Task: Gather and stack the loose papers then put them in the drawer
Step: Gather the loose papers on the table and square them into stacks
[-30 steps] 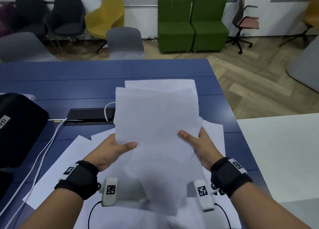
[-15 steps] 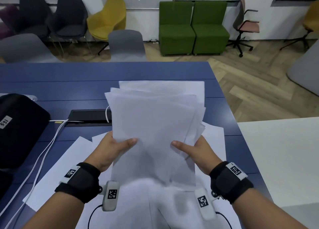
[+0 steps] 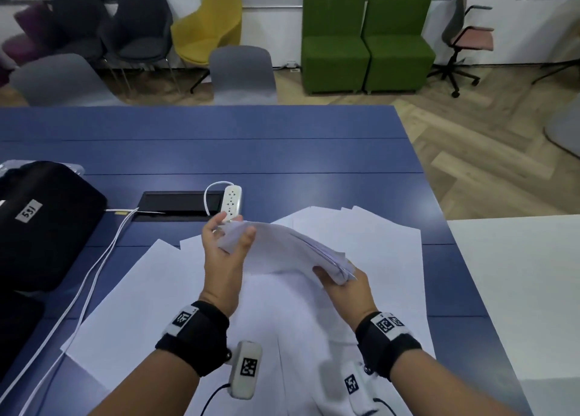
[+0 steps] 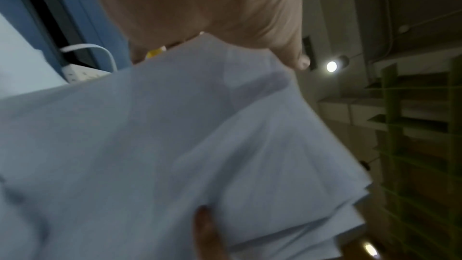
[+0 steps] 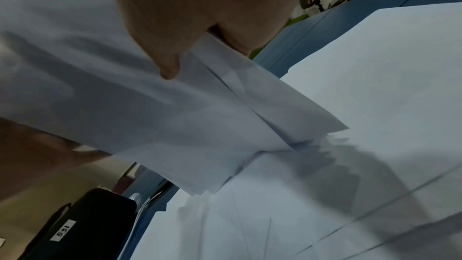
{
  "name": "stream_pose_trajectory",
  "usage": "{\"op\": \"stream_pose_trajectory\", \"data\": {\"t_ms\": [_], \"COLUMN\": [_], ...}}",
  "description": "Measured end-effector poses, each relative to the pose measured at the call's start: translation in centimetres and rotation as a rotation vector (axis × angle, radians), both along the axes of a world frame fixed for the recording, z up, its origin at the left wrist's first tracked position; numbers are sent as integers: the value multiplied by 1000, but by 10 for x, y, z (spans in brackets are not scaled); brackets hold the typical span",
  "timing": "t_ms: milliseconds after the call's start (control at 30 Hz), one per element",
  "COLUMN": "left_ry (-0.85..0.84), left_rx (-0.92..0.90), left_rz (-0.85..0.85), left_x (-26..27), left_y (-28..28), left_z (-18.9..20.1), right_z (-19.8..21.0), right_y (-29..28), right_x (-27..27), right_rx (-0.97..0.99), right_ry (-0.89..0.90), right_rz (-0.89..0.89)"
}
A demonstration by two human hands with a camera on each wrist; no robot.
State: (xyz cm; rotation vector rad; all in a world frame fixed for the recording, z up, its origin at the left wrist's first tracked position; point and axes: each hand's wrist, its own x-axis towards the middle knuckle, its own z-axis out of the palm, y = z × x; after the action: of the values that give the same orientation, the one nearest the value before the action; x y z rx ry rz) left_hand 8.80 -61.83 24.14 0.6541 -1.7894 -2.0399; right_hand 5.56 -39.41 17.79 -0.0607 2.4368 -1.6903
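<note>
A bowed stack of white papers (image 3: 282, 246) hangs between both hands above the blue table (image 3: 219, 146). My left hand (image 3: 226, 240) pinches its far left edge, thumb on top. My right hand (image 3: 342, 282) grips the near right edge, where the sheet ends fan unevenly. In the left wrist view the stack (image 4: 175, 145) fills the frame under the thumb; in the right wrist view the same stack (image 5: 200, 116) slants over the sheets below. More loose sheets (image 3: 361, 237) lie spread flat on the table beneath. No drawer is in view.
A black bag (image 3: 40, 224) with a label sits at the left. White cables (image 3: 94, 258) run past it. A white power strip (image 3: 232, 203) lies by a black cable slot (image 3: 175, 200). A white table (image 3: 518, 290) adjoins on the right. Chairs stand beyond.
The stack was held upright facing me by its lower sides. It has been turned down to a near-level, bowed position, with the left hand now at the far end and the right at the near end.
</note>
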Motion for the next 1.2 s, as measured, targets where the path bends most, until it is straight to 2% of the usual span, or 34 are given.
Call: {"op": "stream_pose_trajectory", "data": {"t_ms": [100,200,333,433,533,600,667,733,833,933,1000,1067,1200], "left_ry": [107,42,16,-55,-89,-76,-70,-40,-78,-205,-298,-316,-277], "left_rx": [84,64,213,154,230,256,176,130,100,-96,-265,-279,-194], "left_rz": [96,148,157,137,186,72,-90,-220,-460,-708,-669,-562,-509], "left_x": [-12,-24,-35,-44,-52,-53,-50,-46,-36,-22,-18,-14,4], "left_y": [6,10,9,1,-17,-22,-22,-29,-53,-58,-50,-45,-34], "left_z": [16,17,19,17,16,21,26,27,20,7,-13,-35,-42], "right_z": [2,-1,-8,-15,-19,-19,-20,-14,-4,-6,-15,-28,-24], "right_y": [-1,-1,4,8,9,9,6,6,13,22,25,26,26], "right_x": [-5,-2,-2,-6,-8,-9,-14,-24,-34,-24,-14,-6,-6], "right_rx": [6,2,63,127,61,59,95,130,3,-48,2,40,-12], "right_ry": [-10,-23,-55,-8,-46,-57,-72,-78,-117,-151,-206,-227,-176], "right_rz": [-4,50,221,173,125,178,210,128,-63,-32,64,107,-83]}}
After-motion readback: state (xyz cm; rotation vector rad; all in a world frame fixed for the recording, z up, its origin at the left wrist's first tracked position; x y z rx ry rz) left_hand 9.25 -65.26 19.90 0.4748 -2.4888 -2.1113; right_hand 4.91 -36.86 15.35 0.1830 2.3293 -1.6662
